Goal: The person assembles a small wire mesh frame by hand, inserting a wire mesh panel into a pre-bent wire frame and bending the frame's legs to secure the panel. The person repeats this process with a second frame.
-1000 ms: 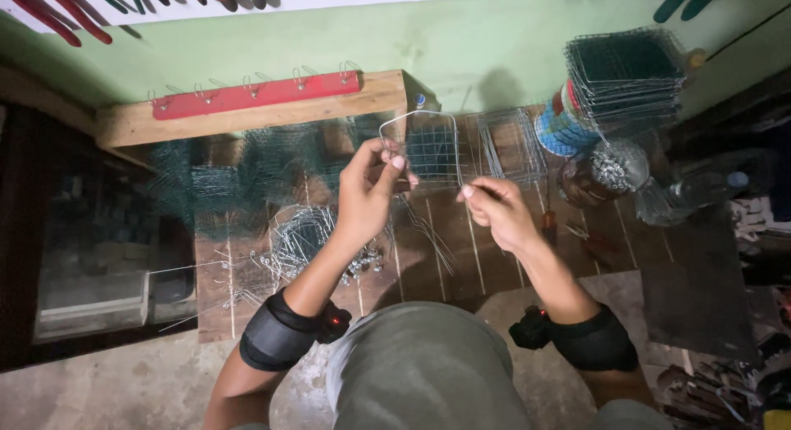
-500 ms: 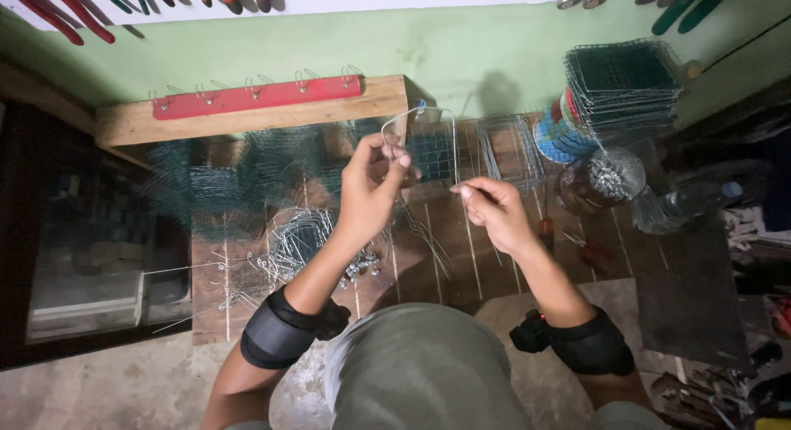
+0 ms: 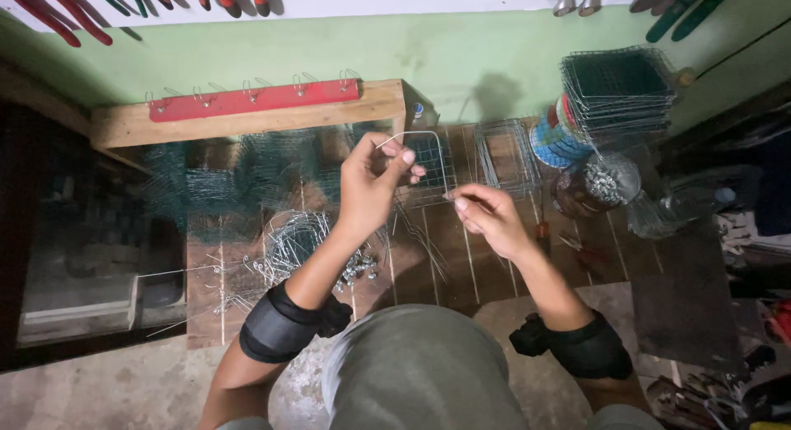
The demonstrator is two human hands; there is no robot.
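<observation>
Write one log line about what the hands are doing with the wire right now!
left hand: pinches bent wire | right hand: pinches wire end | below: wire mesh basket, wooden bench | nearby: loose wire pile

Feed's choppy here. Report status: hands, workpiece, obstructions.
Left hand grip shut on thin bent silver wire. Right hand pinching its other end. Nothing obstructing.

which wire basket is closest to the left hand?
The small mesh basket right behind the left hand; the other one sits further right, the stack farther still.
</observation>
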